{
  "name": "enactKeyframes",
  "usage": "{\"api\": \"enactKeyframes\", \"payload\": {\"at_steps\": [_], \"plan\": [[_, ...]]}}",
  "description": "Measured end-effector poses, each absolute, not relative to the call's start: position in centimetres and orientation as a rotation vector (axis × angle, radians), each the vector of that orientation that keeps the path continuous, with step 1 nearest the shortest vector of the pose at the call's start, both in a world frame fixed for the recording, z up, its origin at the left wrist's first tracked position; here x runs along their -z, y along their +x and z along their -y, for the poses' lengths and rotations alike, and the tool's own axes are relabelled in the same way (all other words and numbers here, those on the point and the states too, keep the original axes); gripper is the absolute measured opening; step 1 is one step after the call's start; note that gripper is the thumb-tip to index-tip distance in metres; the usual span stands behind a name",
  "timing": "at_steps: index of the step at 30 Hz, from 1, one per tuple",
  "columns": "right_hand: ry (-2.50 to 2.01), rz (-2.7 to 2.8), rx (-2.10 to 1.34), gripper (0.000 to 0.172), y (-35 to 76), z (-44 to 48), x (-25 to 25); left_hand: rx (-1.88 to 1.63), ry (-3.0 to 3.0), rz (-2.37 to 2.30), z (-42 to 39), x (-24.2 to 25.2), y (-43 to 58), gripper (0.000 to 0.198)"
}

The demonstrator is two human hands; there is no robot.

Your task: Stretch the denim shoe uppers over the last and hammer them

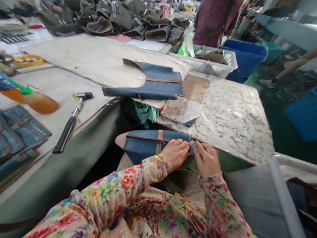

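Note:
A blue leather piece [141, 145] with a tan strap across it and a pinkish tip lies at the table's near edge, above my lap. My left hand [176, 153] rests on its right end with the fingers bent and close together. Just right of it, my right hand [206, 159] pinches a small grey object [193, 145] against the end of the piece. What that object is, I cannot make out. The fingertips of both hands are nearly touching. Farther up the table is another blue leather piece [161, 91] with a brown strap.
A hammer [69, 125] lies on the left table near glue bottles [41, 102] and stacked blue pieces [8, 134]. A grey bin [276, 190] stands at my right. Behind are a white crate [208, 66], a blue bin [244, 56] and a person in maroon [217, 18].

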State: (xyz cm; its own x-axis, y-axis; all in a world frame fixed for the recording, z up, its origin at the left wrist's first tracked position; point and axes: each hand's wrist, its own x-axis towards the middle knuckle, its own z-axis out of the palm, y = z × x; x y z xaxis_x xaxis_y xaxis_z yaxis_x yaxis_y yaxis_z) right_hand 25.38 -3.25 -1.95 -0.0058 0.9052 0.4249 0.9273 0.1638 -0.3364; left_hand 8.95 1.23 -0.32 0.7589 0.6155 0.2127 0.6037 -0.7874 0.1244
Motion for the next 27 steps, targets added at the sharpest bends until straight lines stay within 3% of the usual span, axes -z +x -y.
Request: {"api": "enactKeyframes", "payload": {"at_steps": [20, 27], "plan": [[-1.682, 2.169, -0.066, 0.031, 18.0, 2.0, -0.1, -0.484, 2.856, -1.338, -1.1, 0.0, 0.9, 0.027], [-1.592, 2.200, -0.135, 0.030, 15.4, 1.5, 0.1, -0.617, 2.817, -1.360, 0.0, 1.1, -1.8, 0.035]]}}
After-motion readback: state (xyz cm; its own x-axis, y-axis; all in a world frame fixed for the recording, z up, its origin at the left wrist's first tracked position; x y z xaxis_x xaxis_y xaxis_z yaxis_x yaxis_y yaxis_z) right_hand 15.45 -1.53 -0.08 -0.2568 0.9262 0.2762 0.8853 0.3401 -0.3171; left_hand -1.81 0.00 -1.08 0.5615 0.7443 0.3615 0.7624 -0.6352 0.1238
